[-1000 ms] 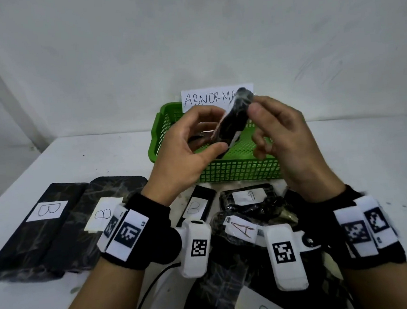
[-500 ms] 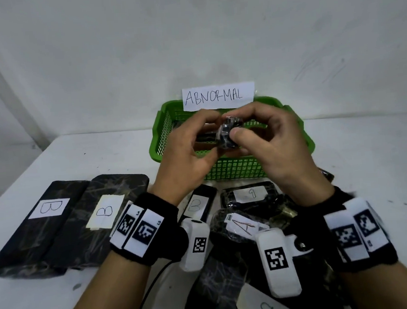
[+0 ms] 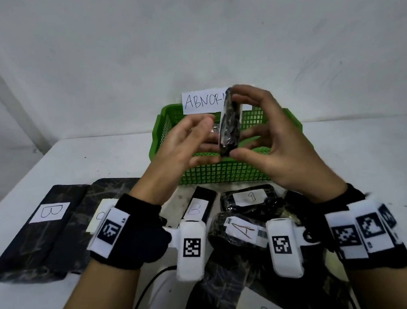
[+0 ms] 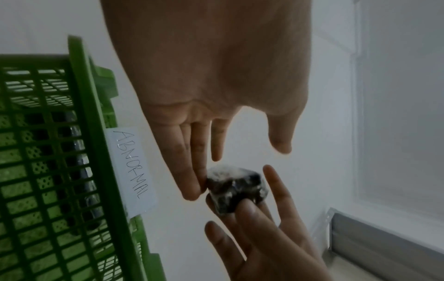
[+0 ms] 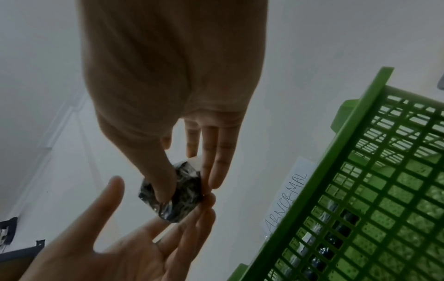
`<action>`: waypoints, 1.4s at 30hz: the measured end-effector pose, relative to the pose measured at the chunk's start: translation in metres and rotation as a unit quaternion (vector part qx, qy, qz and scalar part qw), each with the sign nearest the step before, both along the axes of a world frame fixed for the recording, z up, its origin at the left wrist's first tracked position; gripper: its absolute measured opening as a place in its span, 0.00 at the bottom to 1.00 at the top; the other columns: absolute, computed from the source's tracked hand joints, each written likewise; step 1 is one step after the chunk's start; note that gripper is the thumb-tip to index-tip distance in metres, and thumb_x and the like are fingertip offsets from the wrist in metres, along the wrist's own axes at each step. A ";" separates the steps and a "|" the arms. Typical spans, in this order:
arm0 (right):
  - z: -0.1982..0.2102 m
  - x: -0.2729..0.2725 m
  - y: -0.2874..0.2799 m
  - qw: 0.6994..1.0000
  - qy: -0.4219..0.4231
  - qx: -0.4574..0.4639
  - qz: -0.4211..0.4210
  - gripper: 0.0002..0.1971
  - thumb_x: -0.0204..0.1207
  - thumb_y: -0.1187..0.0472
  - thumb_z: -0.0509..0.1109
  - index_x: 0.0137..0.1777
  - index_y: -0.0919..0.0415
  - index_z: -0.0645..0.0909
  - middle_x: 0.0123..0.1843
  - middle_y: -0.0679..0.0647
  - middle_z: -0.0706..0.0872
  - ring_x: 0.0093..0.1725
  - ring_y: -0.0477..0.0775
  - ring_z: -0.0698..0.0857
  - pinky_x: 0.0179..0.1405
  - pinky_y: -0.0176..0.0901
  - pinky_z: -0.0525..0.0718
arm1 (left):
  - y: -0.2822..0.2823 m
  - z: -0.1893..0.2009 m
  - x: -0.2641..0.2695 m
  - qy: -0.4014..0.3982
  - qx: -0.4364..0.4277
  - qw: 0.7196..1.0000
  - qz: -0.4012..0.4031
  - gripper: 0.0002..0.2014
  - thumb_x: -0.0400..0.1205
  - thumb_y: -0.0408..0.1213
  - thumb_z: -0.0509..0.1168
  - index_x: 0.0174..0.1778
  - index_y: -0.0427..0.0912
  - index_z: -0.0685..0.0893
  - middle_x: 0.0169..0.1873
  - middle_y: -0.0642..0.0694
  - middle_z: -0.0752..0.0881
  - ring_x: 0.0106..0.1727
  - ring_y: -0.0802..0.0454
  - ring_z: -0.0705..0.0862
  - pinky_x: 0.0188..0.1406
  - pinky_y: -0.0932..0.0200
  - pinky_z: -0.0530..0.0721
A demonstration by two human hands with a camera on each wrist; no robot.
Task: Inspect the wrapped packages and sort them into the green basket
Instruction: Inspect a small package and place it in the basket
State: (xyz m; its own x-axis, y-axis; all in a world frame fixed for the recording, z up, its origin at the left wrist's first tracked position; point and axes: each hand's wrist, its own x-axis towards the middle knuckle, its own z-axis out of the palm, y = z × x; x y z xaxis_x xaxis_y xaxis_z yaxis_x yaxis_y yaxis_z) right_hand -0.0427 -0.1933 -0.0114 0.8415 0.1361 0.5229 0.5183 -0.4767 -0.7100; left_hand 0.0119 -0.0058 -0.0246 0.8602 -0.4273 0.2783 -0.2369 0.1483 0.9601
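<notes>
A small black wrapped package stands upright in the air over the green basket. My right hand pinches it, thumb under its lower end and fingers over its top. My left hand is beside it on the left, fingers straight, fingertips touching its side. In the left wrist view the package shows end-on with the right thumb on it. The right wrist view shows the package between my right thumb and fingers. Dark wrapped items lie inside the basket.
A paper label reading ABNORMAL stands on the basket's far rim. Black wrapped packages lie on the white table: two long ones at the left, smaller ones marked B, 9 and A below my wrists. A wall rises behind.
The package was turned from end-on between both hands to upright. My left hand let go its pinch and spread its fingers; the right hand keeps hold.
</notes>
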 end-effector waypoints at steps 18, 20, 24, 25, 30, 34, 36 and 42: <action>-0.007 0.011 -0.002 0.975 0.091 0.186 -0.076 0.19 0.76 0.64 0.80 0.67 0.62 0.84 0.52 0.53 0.95 0.53 0.50 0.94 0.63 0.54 0.90 | -0.008 -0.006 -0.006 -0.060 0.104 0.992 -0.046 0.22 0.77 0.27 0.75 0.64 0.50 0.79 0.46 0.57 0.91 0.45 0.59 0.88 0.54 0.61 0.85; -0.007 0.010 -0.002 0.973 0.089 0.196 -0.082 0.20 0.75 0.66 0.81 0.67 0.62 0.85 0.52 0.54 0.95 0.53 0.51 0.94 0.61 0.52 0.90 | -0.009 -0.006 -0.006 -0.060 0.109 0.991 -0.048 0.22 0.77 0.27 0.74 0.64 0.49 0.78 0.46 0.57 0.91 0.46 0.59 0.88 0.53 0.61 0.84; -0.005 0.006 -0.001 0.975 0.088 0.189 -0.081 0.20 0.75 0.66 0.81 0.66 0.61 0.86 0.52 0.52 0.96 0.52 0.50 0.95 0.63 0.54 0.90 | -0.011 -0.007 -0.008 -0.073 0.118 0.990 -0.033 0.20 0.78 0.35 0.74 0.64 0.48 0.78 0.46 0.59 0.91 0.46 0.60 0.89 0.56 0.59 0.85; -0.005 0.005 -0.001 0.978 0.086 0.174 -0.080 0.21 0.75 0.65 0.81 0.67 0.60 0.85 0.51 0.51 0.96 0.52 0.49 0.94 0.63 0.53 0.89 | -0.011 -0.007 -0.008 -0.077 0.120 0.989 -0.024 0.19 0.79 0.36 0.74 0.65 0.48 0.78 0.47 0.58 0.90 0.47 0.59 0.89 0.57 0.57 0.85; 0.005 -0.005 0.004 0.990 0.075 0.102 -0.061 0.21 0.78 0.52 0.79 0.70 0.49 0.83 0.56 0.43 0.94 0.59 0.40 0.91 0.65 0.51 0.86 | -0.006 -0.007 -0.004 -0.110 0.116 0.987 0.013 0.21 0.78 0.32 0.75 0.62 0.53 0.79 0.54 0.52 0.88 0.54 0.55 0.88 0.58 0.58 0.86; 0.015 -0.015 0.008 0.989 0.110 0.098 -0.004 0.14 0.84 0.43 0.65 0.65 0.39 0.86 0.60 0.40 0.92 0.64 0.42 0.88 0.63 0.60 0.89 | -0.006 -0.006 -0.002 -0.146 0.093 0.984 0.041 0.22 0.77 0.27 0.75 0.59 0.54 0.79 0.57 0.51 0.87 0.60 0.58 0.86 0.45 0.67 0.84; 0.014 -0.015 0.008 0.989 0.120 0.080 0.017 0.11 0.87 0.48 0.65 0.65 0.36 0.84 0.62 0.45 0.91 0.64 0.48 0.88 0.61 0.64 0.90 | -0.006 -0.009 -0.001 -0.158 0.085 0.982 0.063 0.20 0.78 0.28 0.74 0.57 0.55 0.80 0.59 0.52 0.85 0.62 0.58 0.86 0.47 0.65 0.86; 0.008 -0.009 0.006 0.988 0.103 0.111 0.024 0.19 0.77 0.60 0.79 0.68 0.49 0.87 0.62 0.45 0.92 0.61 0.47 0.91 0.66 0.55 0.88 | -0.004 -0.017 0.006 -0.143 0.092 0.976 0.136 0.18 0.79 0.37 0.75 0.63 0.57 0.82 0.65 0.49 0.80 0.65 0.55 0.84 0.60 0.58 0.86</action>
